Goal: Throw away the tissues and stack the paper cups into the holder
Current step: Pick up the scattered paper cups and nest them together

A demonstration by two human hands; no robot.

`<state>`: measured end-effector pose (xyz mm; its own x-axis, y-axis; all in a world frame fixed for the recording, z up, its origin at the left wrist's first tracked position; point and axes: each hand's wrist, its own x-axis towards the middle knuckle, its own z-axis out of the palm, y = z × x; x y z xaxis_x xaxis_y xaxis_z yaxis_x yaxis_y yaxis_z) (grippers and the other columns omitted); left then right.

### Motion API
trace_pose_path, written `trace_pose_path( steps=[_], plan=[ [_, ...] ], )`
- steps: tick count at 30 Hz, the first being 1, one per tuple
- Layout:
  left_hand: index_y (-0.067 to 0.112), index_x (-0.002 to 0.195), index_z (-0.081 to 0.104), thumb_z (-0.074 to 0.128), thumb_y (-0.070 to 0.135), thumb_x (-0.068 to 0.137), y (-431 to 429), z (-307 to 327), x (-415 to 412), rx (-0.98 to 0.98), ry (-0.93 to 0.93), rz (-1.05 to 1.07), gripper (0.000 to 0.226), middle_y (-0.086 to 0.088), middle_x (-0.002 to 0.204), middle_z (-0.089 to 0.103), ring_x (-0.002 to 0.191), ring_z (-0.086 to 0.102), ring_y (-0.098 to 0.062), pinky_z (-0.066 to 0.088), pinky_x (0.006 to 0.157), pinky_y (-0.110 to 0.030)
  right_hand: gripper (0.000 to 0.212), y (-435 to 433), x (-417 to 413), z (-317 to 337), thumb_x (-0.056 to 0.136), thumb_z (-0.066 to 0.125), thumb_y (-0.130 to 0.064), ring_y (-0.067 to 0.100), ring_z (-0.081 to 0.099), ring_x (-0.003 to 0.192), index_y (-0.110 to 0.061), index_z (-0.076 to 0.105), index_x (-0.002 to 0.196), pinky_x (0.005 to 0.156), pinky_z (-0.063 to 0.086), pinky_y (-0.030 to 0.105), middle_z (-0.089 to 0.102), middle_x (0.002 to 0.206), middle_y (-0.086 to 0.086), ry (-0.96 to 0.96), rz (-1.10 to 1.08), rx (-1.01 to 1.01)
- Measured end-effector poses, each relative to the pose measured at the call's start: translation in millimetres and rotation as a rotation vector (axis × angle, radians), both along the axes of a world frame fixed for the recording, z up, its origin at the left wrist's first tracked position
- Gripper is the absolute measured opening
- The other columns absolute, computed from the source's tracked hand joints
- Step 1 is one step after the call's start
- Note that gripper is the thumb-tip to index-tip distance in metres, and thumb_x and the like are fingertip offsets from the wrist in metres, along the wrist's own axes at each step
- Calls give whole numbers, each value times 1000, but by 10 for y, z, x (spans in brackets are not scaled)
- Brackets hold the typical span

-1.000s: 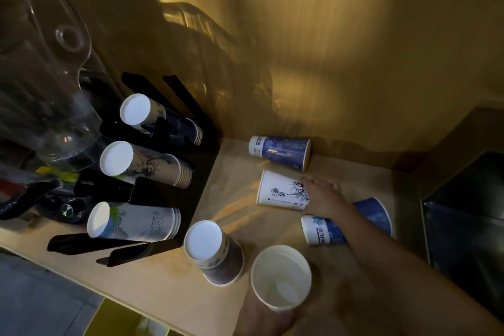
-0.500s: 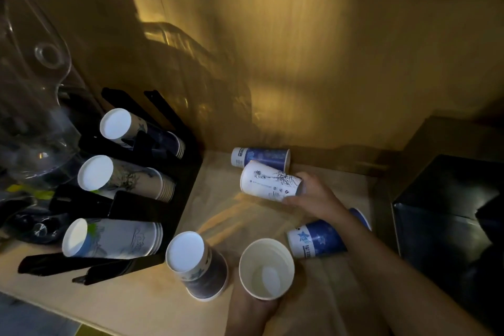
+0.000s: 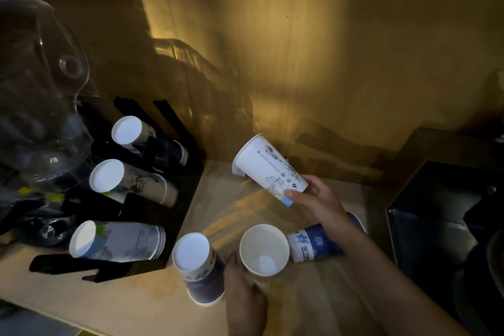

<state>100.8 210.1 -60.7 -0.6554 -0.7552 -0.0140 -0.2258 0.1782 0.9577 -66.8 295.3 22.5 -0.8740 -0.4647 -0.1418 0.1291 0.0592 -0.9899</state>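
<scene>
Far left: a clear glass jug [image 3: 41, 95], standing over dark clutter too dim to make out.

Next: a black cup holder [image 3: 174, 215] on the wooden table [image 3: 122, 305], three sloping slots, each holding a stack of paper cups lying with white bases toward the viewer. Back stack [image 3: 144, 139], middle stack [image 3: 128, 183], front stack [image 3: 114, 240].

Just right of the holder's front corner: an upside-down cup [image 3: 199, 267], white base up, dark blue print lower down, standing on the table.

Beside it: the left hand [image 3: 245, 297], coming up from the lower edge, fingers closed round the lower part of an upright open cup [image 3: 264, 249], white inside, mouth up. This cup stands close to the upside-down one; contact between the two cannot be told.

Above: a white cup with line drawings [image 3: 268, 169], tilted, off the table, mouth toward the upper left. The right hand [image 3: 319, 196] has its fingers clamped on the base end. A sliver of another cup shows behind its rim.

Under the right forearm: a blue cup [image 3: 313, 244] lying on its side on the table, base toward the open cup.

Far right: a dark box [image 3: 436, 226], contents unclear.

Behind all: a wooden wall [image 3: 300, 49], lit yellow.
</scene>
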Motion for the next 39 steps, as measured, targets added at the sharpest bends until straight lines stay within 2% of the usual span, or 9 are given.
trace_pose_path(
  steps=[7,12,15,20,24,27,32,36,39],
  plan=[
    [35,114,44,61,24,76,81,751,55,86,272,86,43,7,124,51,116,47,-9,34,98,-28,39,-114,113,23,70,76,-15,6,67,86,-16,60,106,66,52,16,69,101,-1,8,60,-48],
    [26,144,21,81,43,54,-330,1149,-324,571,202,-42,110,1,142,39,132,39,-19,37,98,-35,52,-149,229,101,57,78,-26,15,67,93,-19,61,106,69,53,20,71,103,2,31,131,-150],
    [27,140,25,91,27,45,-524,1218,-463,701,370,-173,115,-2,125,60,112,59,-19,52,81,-32,56,-118,271,118,60,82,-15,15,66,95,-21,59,110,70,53,20,70,105,2,42,224,-136],
    [25,118,48,82,14,59,-657,1139,-458,538,417,-220,69,-5,116,65,99,68,-11,59,74,-29,62,-39,306,209,58,79,-26,13,60,105,-35,53,113,86,52,33,61,119,-1,90,358,3],
    [44,109,42,87,18,55,-600,1121,-338,106,290,-293,75,20,114,54,98,54,20,47,69,-2,82,-44,360,312,58,80,-35,-6,45,112,-62,31,118,94,39,25,46,125,-20,290,375,154],
    [47,118,37,84,29,54,-524,1092,-246,1,233,-370,82,24,120,49,108,48,18,41,76,2,98,-35,412,355,60,79,-43,-12,35,119,-65,10,127,96,37,18,30,130,-38,420,410,157],
    [59,116,28,83,40,53,-466,976,-100,7,129,-395,87,40,118,42,113,43,16,45,83,-7,101,17,506,206,61,77,-48,-15,28,124,-56,7,134,95,31,3,23,130,-49,491,427,151],
    [53,118,26,86,28,60,-387,816,-64,11,52,-421,86,29,122,43,119,45,1,37,86,-6,101,65,567,-89,63,78,-43,-11,29,126,-53,8,135,95,32,5,24,133,-44,458,422,192],
    [40,130,27,86,29,58,-384,666,-46,24,23,-421,93,12,133,46,126,44,-7,40,104,-25,97,99,570,-287,64,76,-48,-14,25,126,-53,10,135,97,29,11,20,132,-48,501,415,288]
  ],
)
